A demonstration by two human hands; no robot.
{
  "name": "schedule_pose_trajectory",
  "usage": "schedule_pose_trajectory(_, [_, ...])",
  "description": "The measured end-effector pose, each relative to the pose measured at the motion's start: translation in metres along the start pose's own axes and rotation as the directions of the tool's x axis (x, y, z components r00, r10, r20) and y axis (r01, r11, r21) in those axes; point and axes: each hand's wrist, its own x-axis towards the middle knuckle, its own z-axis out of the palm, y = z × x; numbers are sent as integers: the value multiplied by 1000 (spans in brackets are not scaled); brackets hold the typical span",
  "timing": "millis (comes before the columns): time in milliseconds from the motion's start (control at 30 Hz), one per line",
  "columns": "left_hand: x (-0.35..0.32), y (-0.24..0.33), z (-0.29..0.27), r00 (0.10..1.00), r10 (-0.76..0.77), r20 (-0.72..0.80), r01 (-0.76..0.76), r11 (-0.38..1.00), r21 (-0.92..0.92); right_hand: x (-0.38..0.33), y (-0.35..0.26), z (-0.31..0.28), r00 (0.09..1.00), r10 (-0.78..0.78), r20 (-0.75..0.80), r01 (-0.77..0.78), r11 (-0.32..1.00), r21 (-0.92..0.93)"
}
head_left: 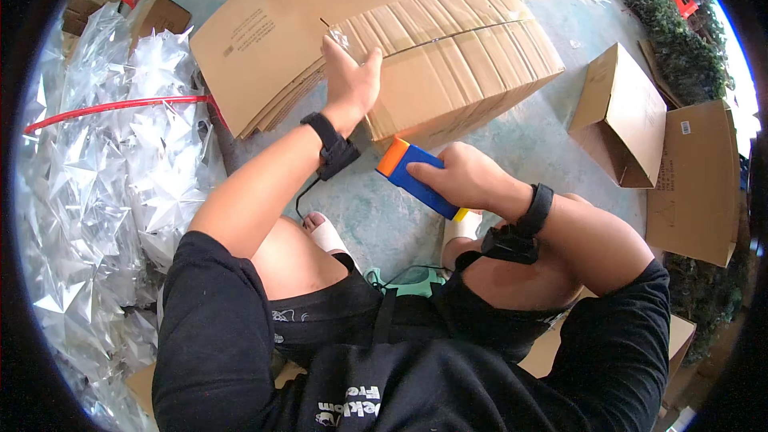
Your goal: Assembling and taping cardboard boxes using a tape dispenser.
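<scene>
A long brown cardboard carton [452, 72] lies on the floor ahead of me, its ridged top split by a dark lengthwise seam. My left hand [352, 80] rests at the carton's near left end, thumb apart from the outstretched fingers. Shiny clear tape [340, 38] shows by its fingertips. My right hand [468, 180] is wrapped round a flat blue block-shaped tool [418, 184] with an orange end and a yellow end; its exact kind I cannot tell. The orange end points toward the carton's near lower edge.
Flattened cardboard sheets [268, 36] are stacked behind the carton at left. Silvery star decorations in clear plastic [120, 216] fill the left side, crossed by a red strap [112, 106]. On the right stand an open box [620, 116], another carton [694, 184] and green garlands [664, 24].
</scene>
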Motion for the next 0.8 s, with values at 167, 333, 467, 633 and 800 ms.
schedule_pose_trajectory(167, [-62,9,-9,921,374,107,-380,924,34,3,6,-3,996,-75,-42,69,989,-131])
schedule_pose_trajectory(333, [-61,6,-20,880,457,131,-469,880,78,-1,-7,-2,979,-189,-80,157,940,-302])
schedule_pose_trajectory(467, [-64,10,-25,836,523,165,-547,817,182,-4,-9,2,967,-237,-92,182,899,-398])
schedule_pose_trajectory(633, [-69,17,-23,796,574,191,-605,763,227,20,15,5,990,-69,121,126,812,-570])
schedule_pose_trajectory(800, [-61,15,-35,703,642,306,-704,690,170,29,23,-5,974,2,225,147,752,-643])
